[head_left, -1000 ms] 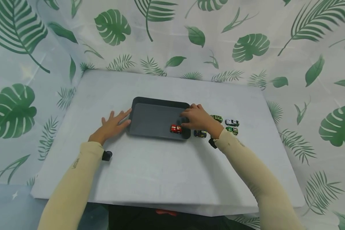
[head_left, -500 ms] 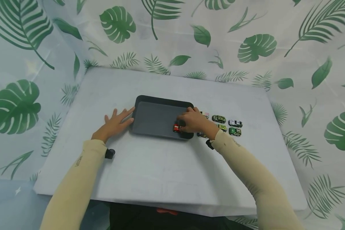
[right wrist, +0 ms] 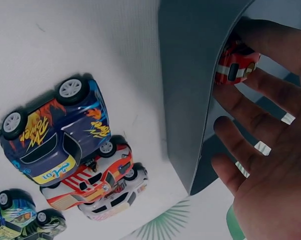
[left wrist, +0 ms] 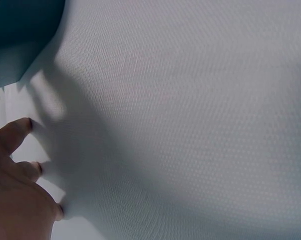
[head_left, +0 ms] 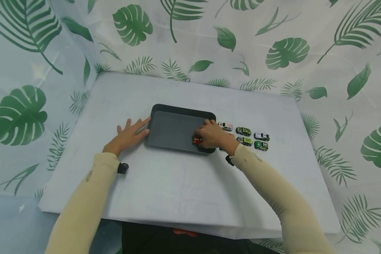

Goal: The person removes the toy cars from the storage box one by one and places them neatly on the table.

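Observation:
In the head view, my right hand (head_left: 209,135) is inside the right end of the grey tray (head_left: 169,128). Its thumb and forefinger pinch a small red toy car (head_left: 197,140), which the fingers partly cover. The right wrist view shows the same red car (right wrist: 237,64) with a white stripe, between thumb and fingers behind the tray wall (right wrist: 188,100). My left hand (head_left: 125,137) lies at the tray's left end with fingers spread, fingertips at the rim. In the left wrist view, part of the left hand (left wrist: 18,190) shows below a tray corner (left wrist: 28,35).
Right of the tray, several toy cars stand on the white-covered table (head_left: 177,187). Among them are a green one (head_left: 261,145), a silver one (head_left: 261,136) and a camouflage one (head_left: 243,131). A dark blue flame-patterned car (right wrist: 60,130) stands nearest the tray wall.
My right hand has moved down and slightly left within the tray, and its fingers have closed on the red toy car. The left hand stays at the tray's left rim. The head view has shifted slightly.

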The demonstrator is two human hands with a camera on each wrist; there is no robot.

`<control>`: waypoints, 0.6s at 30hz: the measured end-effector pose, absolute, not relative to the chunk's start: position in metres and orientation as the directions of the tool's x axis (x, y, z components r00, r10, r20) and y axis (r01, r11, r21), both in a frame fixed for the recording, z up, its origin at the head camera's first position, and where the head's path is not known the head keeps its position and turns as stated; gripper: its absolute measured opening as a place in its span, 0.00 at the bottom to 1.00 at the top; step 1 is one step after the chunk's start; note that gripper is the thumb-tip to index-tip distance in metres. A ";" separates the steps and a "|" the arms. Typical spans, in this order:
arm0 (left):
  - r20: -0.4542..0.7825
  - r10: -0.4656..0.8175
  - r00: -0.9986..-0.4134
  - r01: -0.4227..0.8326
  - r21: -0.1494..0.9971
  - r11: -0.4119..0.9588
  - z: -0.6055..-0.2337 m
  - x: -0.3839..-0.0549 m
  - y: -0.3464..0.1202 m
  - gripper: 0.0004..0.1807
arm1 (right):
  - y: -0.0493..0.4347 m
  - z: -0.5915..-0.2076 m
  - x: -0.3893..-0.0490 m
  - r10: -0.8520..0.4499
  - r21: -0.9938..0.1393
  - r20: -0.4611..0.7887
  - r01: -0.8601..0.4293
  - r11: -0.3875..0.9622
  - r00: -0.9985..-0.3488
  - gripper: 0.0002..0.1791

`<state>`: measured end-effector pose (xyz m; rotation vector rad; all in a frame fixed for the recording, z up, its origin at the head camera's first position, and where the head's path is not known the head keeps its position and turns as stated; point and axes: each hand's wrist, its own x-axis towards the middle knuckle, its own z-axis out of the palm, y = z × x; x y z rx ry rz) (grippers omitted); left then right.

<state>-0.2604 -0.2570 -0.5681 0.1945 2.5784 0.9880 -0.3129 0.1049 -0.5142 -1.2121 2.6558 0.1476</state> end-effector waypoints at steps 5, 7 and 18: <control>-0.292 0.252 -0.923 -0.003 0.659 0.752 -0.568 -0.261 -0.255 0.38 | 0.105 -0.514 -0.313 -0.733 0.018 -0.243 -0.758 0.651 -0.635 0.21; -0.294 0.252 -0.922 -0.003 0.657 0.754 -0.567 -0.261 -0.254 0.38 | 0.105 -0.514 -0.312 -0.731 0.021 -0.247 -0.758 0.652 -0.636 0.21; -0.297 0.257 -0.920 -0.002 0.659 0.752 -0.559 -0.256 -0.254 0.38 | 0.107 -0.508 -0.310 -0.718 0.006 -0.246 -0.741 0.671 -0.651 0.19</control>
